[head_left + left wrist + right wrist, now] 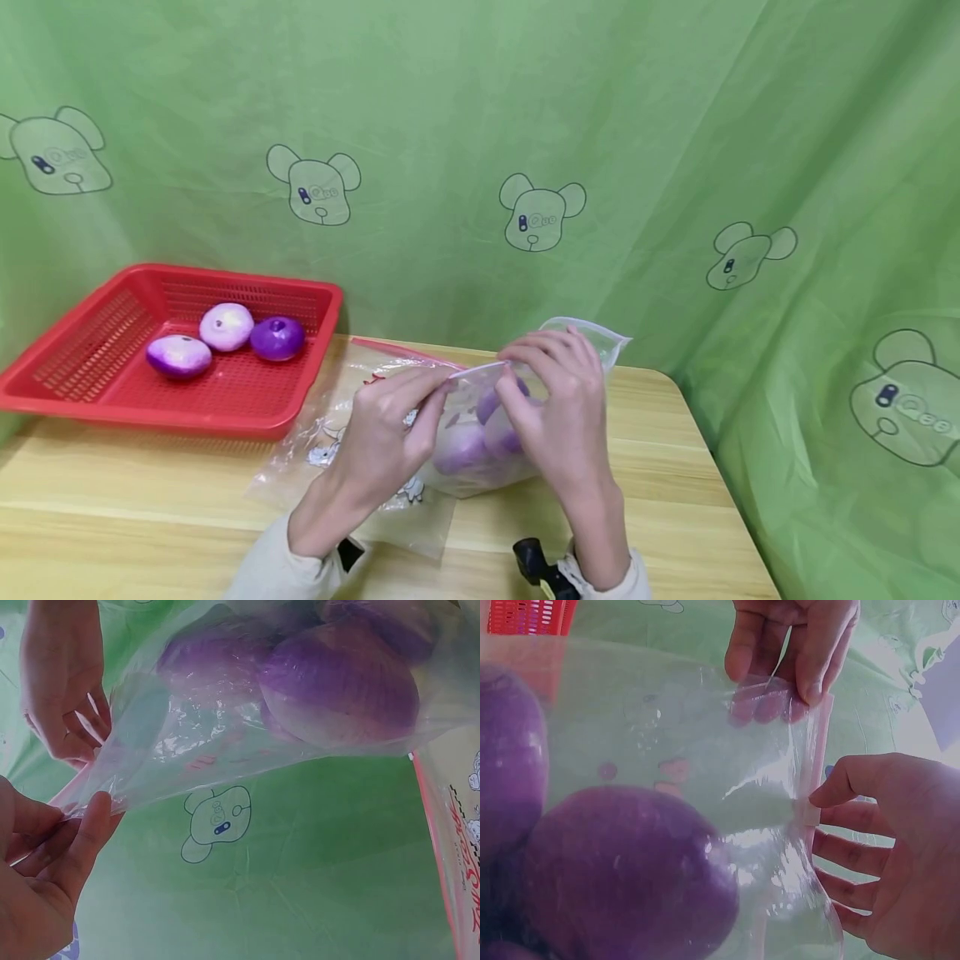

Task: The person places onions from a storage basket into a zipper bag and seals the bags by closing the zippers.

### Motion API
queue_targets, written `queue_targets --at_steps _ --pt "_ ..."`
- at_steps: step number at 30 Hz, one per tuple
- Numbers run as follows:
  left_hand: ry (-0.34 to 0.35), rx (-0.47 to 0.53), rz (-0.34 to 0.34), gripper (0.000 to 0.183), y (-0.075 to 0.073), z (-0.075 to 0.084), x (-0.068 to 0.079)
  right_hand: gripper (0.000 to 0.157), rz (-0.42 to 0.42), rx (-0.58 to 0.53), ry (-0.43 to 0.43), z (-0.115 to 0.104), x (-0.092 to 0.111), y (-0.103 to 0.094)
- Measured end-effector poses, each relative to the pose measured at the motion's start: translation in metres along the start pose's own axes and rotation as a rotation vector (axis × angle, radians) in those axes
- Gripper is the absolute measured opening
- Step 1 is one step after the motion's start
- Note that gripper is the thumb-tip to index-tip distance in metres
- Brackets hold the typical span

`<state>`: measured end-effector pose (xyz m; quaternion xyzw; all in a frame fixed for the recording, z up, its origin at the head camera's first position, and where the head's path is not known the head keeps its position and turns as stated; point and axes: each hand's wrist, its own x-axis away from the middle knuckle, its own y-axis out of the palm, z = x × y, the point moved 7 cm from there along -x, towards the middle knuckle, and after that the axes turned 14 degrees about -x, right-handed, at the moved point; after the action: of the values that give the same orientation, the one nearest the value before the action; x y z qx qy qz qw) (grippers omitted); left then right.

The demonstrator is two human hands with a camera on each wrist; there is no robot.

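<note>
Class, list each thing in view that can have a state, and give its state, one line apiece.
Red basket, upright, holding three onions
Clear bag, holding more onions, its mouth apparently gaping at one end
Second bag, lying flat on the table
Left hand, pinching the clear bag's edge
Right hand, pinching the same edge at the slider
Green curtain, hanging, creased

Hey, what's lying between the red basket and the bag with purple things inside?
In the head view, a flat, clear printed bag lies between the red basket and the filled bag; the left hand hides part of it.
</note>
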<state>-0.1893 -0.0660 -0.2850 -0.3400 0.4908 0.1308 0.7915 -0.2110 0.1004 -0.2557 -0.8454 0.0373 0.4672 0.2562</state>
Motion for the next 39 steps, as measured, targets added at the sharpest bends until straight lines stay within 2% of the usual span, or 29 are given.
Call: queue_targets --at_steps 11,23,32,39 --pt "0.004 0.005 0.004 0.015 -0.003 0.0 -0.002 0.011 0.018 0.013 0.027 0.009 -0.001 -0.008" --pt "-0.016 -0.001 0.001 0.016 -0.007 -0.003 -0.002 0.01 0.017 0.125 0.073 0.02 -0.001 -0.014" --pt "-0.021 0.008 0.028 0.016 -0.012 -0.006 -0.003 0.012 0.045 0.145 0.119 0.035 -0.002 -0.029" --pt "-0.021 -0.048 0.067 0.015 -0.02 -0.009 -0.005 0.014 0.051 0.149 0.139 0.04 -0.001 -0.037"
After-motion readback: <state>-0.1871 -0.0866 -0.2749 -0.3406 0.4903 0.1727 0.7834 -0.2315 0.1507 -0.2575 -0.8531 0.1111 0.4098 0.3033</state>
